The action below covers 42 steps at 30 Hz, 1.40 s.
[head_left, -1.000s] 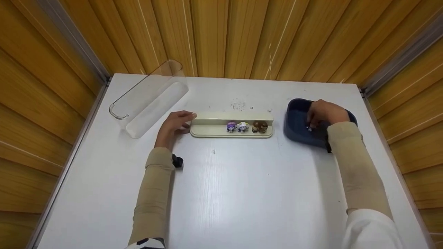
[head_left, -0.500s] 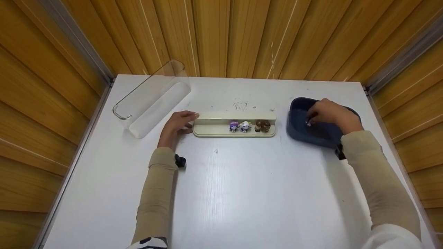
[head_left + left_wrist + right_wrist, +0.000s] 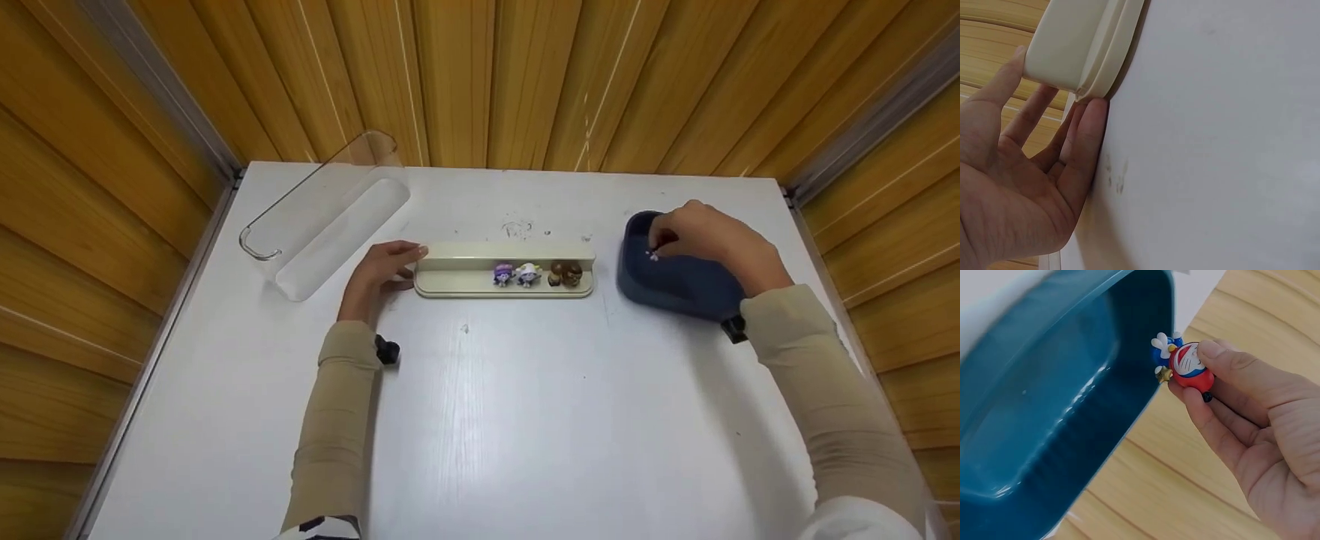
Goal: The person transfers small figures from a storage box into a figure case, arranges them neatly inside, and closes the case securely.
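Note:
My right hand (image 3: 703, 234) pinches a small toy figurine (image 3: 1192, 367) with a red body, white face, blue parts and a gold star, between thumb and fingers. It is over the left part of the dark blue bin (image 3: 1134, 309). My left hand (image 3: 381, 268) holds the left end of a cream stepped display base (image 3: 457, 282); in the left wrist view its fingers (image 3: 1081, 146) touch the base's end and lower edge. On the base's right half stand a purple-hatted figurine (image 3: 502, 275), a white-hatted figurine (image 3: 528, 274) and brown figurines (image 3: 565, 274) close together.
A clear plastic cover (image 3: 330, 217) lies at the back left of the white table (image 3: 487, 420). Wood-patterned panels (image 3: 517, 82) close in the back and sides. Dark marks (image 3: 517, 229) show on the tabletop behind the base.
My right hand has risen and shifted left inside the bin's outline, bringing the figurine up with it. My left hand stays on the display base's end.

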{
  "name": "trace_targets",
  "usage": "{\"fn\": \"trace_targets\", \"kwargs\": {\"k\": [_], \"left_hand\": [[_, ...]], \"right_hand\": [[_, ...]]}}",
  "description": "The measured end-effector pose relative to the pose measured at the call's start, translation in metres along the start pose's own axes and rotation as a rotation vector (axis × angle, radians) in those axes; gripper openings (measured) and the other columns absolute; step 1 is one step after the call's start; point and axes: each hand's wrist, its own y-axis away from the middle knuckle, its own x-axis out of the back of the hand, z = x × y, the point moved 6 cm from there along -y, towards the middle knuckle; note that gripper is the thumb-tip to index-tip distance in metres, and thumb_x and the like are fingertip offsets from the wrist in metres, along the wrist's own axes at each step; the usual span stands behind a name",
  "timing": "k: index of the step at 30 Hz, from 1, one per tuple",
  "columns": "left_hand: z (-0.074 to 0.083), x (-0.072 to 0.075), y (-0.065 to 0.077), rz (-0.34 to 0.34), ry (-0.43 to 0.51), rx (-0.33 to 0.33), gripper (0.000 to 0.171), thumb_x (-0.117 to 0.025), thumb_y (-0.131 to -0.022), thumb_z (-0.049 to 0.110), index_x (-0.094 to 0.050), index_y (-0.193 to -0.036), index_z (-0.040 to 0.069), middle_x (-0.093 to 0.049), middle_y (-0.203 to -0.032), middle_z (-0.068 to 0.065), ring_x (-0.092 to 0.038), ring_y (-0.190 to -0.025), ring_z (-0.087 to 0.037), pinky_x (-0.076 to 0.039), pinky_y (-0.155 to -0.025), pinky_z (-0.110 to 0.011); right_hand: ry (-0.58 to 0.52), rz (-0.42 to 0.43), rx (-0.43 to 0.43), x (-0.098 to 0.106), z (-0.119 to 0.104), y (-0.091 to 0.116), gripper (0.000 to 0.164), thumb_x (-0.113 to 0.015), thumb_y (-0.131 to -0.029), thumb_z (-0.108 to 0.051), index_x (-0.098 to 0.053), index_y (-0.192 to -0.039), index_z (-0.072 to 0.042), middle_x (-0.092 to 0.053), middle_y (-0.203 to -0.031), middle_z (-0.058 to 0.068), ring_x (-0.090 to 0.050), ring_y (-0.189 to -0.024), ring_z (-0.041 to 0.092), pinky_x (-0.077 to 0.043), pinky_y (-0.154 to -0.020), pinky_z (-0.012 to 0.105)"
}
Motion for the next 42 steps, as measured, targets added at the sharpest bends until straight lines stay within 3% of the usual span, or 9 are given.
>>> {"fn": "trace_targets", "kwargs": {"k": [16, 42], "left_hand": [[0.000, 0.002, -0.002, 0.017, -0.002, 0.018, 0.052, -0.075, -0.093, 0.042, -0.064, -0.134, 0.012, -0.061, -0.130, -0.009, -0.060, -0.105, -0.023, -0.059, -0.087, -0.033], [-0.002, -0.001, -0.002, 0.015, 0.002, -0.007, 0.054, -0.075, -0.093, 0.042, -0.064, -0.135, 0.010, -0.063, -0.127, -0.011, -0.060, -0.101, -0.022, -0.059, -0.086, -0.033]], "right_hand": [[0.044, 0.034, 0.072, 0.009, -0.044, -0.004, 0.006, -0.076, -0.091, -0.006, -0.073, -0.095, -0.010, -0.069, -0.089, 0.002, -0.060, -0.079, 0.018, -0.056, -0.075, 0.040], [0.052, -0.007, 0.190, -0.025, -0.088, -0.012, 0.010, -0.078, -0.090, -0.005, -0.072, -0.097, -0.009, -0.072, -0.088, 0.001, -0.060, -0.075, 0.012, -0.059, -0.072, 0.034]]}}
